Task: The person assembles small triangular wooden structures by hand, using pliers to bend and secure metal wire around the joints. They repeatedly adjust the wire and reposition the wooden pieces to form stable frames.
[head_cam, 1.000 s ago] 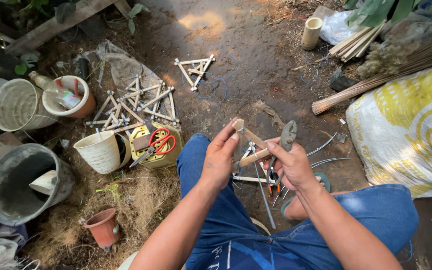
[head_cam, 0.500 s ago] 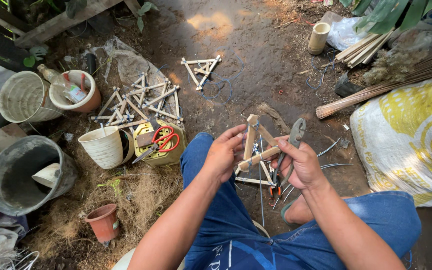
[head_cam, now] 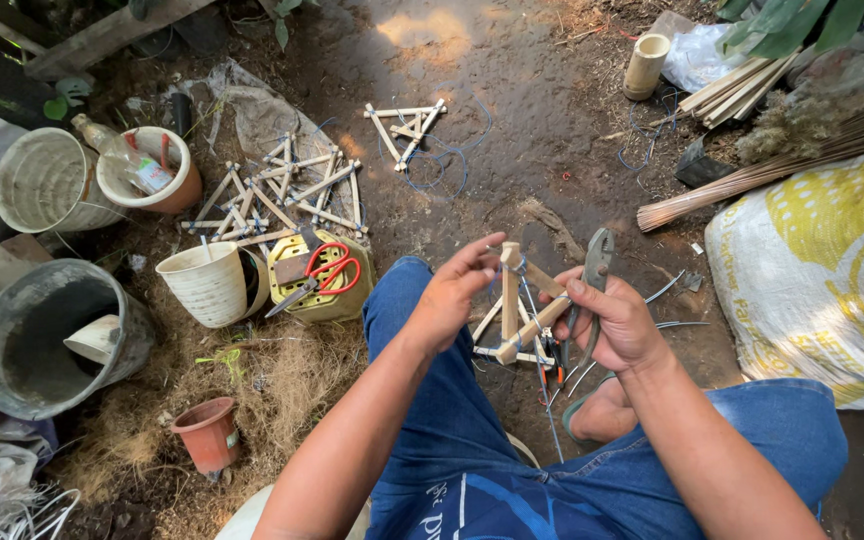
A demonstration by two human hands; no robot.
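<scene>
While a heap of finished bamboo frames [head_cam: 282, 195] already lies on the ground, we judge this one half-done: our left hand [head_cam: 447, 300] pinches the bamboo frame [head_cam: 512, 315] above our lap, our right hand [head_cam: 617, 325] grips it and the pliers [head_cam: 595, 265], wire [head_cam: 542, 375] dangling untied

Head-worn view, steeply downward, close

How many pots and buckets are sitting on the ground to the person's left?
5: grey bucket, small terracotta pot, white ribbed cup, pale basket, and bowl with a bottle. More may be hidden beyond the frame's edge.
</scene>
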